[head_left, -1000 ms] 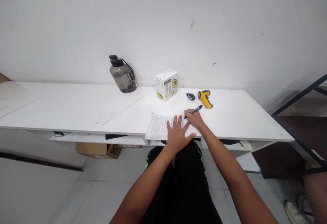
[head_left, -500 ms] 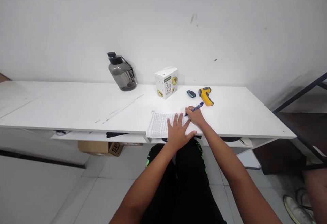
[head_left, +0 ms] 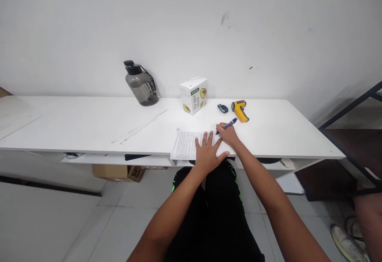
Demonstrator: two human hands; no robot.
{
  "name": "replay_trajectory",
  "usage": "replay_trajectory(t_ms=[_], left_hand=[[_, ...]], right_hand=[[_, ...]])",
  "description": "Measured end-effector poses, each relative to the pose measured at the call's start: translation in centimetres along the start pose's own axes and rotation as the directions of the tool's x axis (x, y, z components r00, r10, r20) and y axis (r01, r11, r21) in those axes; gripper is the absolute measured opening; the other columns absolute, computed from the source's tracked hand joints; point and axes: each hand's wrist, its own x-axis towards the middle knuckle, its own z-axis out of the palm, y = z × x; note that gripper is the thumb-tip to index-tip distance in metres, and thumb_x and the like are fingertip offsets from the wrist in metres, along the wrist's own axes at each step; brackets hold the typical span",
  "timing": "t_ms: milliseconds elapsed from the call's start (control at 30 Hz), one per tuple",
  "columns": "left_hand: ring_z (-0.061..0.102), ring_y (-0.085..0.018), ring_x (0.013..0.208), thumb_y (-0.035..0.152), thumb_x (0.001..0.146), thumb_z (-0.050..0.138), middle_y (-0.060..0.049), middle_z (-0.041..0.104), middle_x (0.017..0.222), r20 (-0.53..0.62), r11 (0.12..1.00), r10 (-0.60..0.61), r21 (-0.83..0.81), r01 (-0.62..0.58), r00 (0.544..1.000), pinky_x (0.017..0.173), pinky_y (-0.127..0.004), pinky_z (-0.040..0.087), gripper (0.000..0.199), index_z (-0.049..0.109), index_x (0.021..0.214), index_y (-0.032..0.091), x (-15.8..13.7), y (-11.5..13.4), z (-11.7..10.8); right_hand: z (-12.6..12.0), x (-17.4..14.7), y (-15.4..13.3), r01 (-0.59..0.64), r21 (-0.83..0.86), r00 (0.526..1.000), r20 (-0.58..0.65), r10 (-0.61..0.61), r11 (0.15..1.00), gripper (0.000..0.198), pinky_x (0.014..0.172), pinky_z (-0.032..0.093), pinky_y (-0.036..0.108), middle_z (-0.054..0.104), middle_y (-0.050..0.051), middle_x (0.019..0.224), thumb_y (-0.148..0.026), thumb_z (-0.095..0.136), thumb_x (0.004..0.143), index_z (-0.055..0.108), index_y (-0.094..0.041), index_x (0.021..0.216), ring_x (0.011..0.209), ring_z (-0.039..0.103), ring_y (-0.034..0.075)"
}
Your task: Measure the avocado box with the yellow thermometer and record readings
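A sheet of paper (head_left: 183, 144) covered in rows of handwriting lies at the front edge of the white desk (head_left: 89, 126). My left hand (head_left: 206, 152) rests flat on it with fingers spread, hiding part of the writing. In my right hand (head_left: 228, 134) is a blue pen (head_left: 230, 123), pinched between the fingers and tilted up to the right. Its tip meets the paper near the top right, close to my left fingertips.
A grey water bottle (head_left: 142, 87) and a white box with avocado pictures (head_left: 193, 96) stand near the wall. Right of them lie a small dark object (head_left: 222, 108) and a yellow infrared thermometer (head_left: 240, 110). Below the desk sits a cardboard box (head_left: 117, 172). A person's shoe (head_left: 346, 242) shows at lower right.
The view has shifted very slightly. Both hands keep their places on the paper, and the pen tip stays in nearly the same spot.
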Motion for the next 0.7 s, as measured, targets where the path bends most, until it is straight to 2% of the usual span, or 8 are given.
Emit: replay_trajectory(t_ms=[133, 367, 533, 700], left_hand=[[0.034, -0.043, 0.158, 0.07, 0.096, 0.049, -0.014, 0.04, 0.169, -0.008, 1.0, -0.003, 0.01, 0.003, 1.0, 0.121, -0.075, 0.026, 0.066, 0.057, 0.151, 0.035, -0.02, 0.05, 0.04], [0.033, -0.043, 0.158, 0.071, 0.097, 0.046, -0.013, 0.038, 0.17, 0.01, 1.0, -0.009, 0.0, 0.009, 1.0, 0.122, -0.074, 0.024, 0.067, 0.055, 0.152, 0.035, -0.02, 0.1, -0.09], [0.031, -0.041, 0.159, 0.072, 0.097, 0.044, -0.012, 0.037, 0.17, 0.027, 1.0, -0.019, 0.006, 0.019, 0.999, 0.124, -0.072, 0.023, 0.067, 0.057, 0.151, 0.034, -0.02, 0.13, -0.23], [0.032, -0.04, 0.159, 0.07, 0.097, 0.046, -0.013, 0.038, 0.17, 0.014, 1.0, -0.011, 0.016, 0.01, 1.0, 0.124, -0.071, 0.023, 0.065, 0.059, 0.149, 0.034, -0.08, 0.08, -0.23]], right_hand=[[-0.09, 0.0, -0.05, -0.007, -0.023, 1.0, -0.012, 0.007, 1.0, 0.031, 0.065, 0.04, 0.031, 0.053, -0.002, 0.057, -0.041, 0.052, 0.081, 0.043, -0.026, 0.056, 0.063, 0.05, 0.017], [-0.26, 0.01, 0.03, 0.003, -0.015, 0.999, 0.05, -0.002, 1.0, 0.03, 0.068, 0.042, 0.031, 0.055, -0.002, 0.058, -0.04, 0.053, 0.081, 0.045, -0.025, 0.056, 0.065, 0.053, 0.017], [-0.15, 0.29, 0.2, 0.029, -0.016, 0.995, -0.09, -0.031, 0.999, 0.038, 0.077, 0.046, 0.032, 0.063, 0.001, 0.066, -0.05, 0.051, 0.089, 0.05, -0.025, 0.061, 0.075, 0.059, 0.02], [-0.17, 0.19, 0.39, 0.031, -0.047, 0.98, -0.196, -0.04, 0.998, 0.043, 0.083, 0.047, 0.033, 0.071, 0.002, 0.087, -0.065, 0.05, 0.093, 0.063, -0.025, 0.086, 0.089, 0.064, 0.022]])
